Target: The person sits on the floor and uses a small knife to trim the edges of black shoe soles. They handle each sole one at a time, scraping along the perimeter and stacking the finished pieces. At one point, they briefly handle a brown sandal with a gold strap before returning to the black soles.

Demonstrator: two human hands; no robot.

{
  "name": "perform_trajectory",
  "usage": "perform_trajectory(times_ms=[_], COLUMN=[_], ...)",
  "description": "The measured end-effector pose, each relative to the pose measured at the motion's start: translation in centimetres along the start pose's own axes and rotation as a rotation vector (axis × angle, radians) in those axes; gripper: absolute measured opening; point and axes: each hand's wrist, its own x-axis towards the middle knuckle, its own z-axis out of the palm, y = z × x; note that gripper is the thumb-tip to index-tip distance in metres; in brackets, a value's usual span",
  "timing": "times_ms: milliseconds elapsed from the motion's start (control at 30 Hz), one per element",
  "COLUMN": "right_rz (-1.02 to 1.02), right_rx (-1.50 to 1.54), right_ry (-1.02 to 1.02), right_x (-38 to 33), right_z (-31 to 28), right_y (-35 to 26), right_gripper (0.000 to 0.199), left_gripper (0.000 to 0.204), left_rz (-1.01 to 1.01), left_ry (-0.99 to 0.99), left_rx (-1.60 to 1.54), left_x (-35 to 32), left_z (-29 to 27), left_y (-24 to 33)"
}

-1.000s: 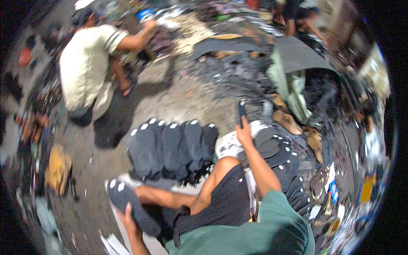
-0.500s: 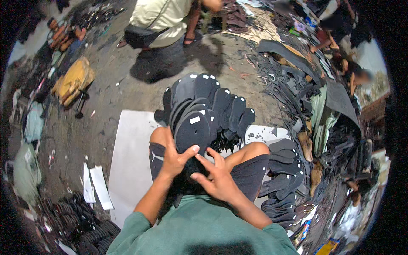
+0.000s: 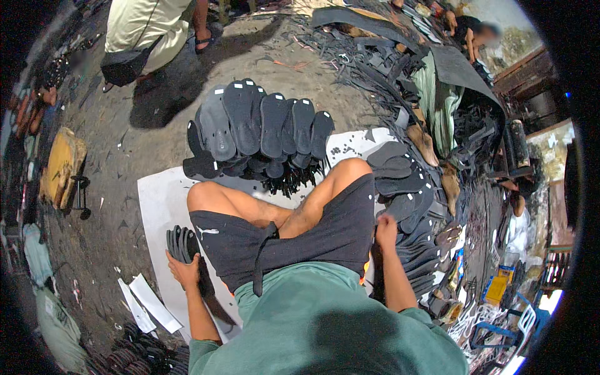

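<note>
On the left, my left hand (image 3: pixel 183 272) is wrapped round the lower end of a small stack of black flip-flop soles (image 3: pixel 181 242), held on edge over the white sheet (image 3: pixel 156 209). My right hand (image 3: pixel 386 232) is beside my right thigh, at the near edge of a spread pile of black soles (image 3: pixel 409 206). Its fingers are blurred, and whether they grip a sole cannot be made out. Ahead of my crossed legs stands a fanned row of dark soles (image 3: pixel 273 125) with small white labels at their tips. One greyer sole (image 3: pixel 217 131) leans among them.
Black rubber scraps (image 3: pixel 369 75) heap up at the far right, beside a pale green sack (image 3: pixel 437 94). A worn yellow block (image 3: pixel 64 165) stands on the left. White strips (image 3: pixel 153 303) lie near my left forearm. Another person (image 3: pixel 147 31) is at the far left.
My hands have parted from the labelled soles held before my lap. The left has swung out left with a stack of soles, the right to the pile on the right. The view has shifted right.
</note>
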Motion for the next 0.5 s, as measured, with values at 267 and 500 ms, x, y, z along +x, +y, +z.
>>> perform_trajectory(times_ms=[267, 500], right_rz=[0.283, 0.229], right_rx=[-0.313, -0.358], right_ry=[0.029, -0.032], right_x=[-4.2, -4.9], right_z=[5.2, 6.1], right_y=[4.3, 5.9], right_gripper=[0.039, 0.02], left_gripper=[0.104, 0.14], left_rz=[-0.282, -0.197], left_ry=[-0.413, 0.068], left_rx=[-0.572, -0.17], left_x=[4.1, 2.0], left_z=[-4.7, 1.0], left_y=[-5.7, -5.9])
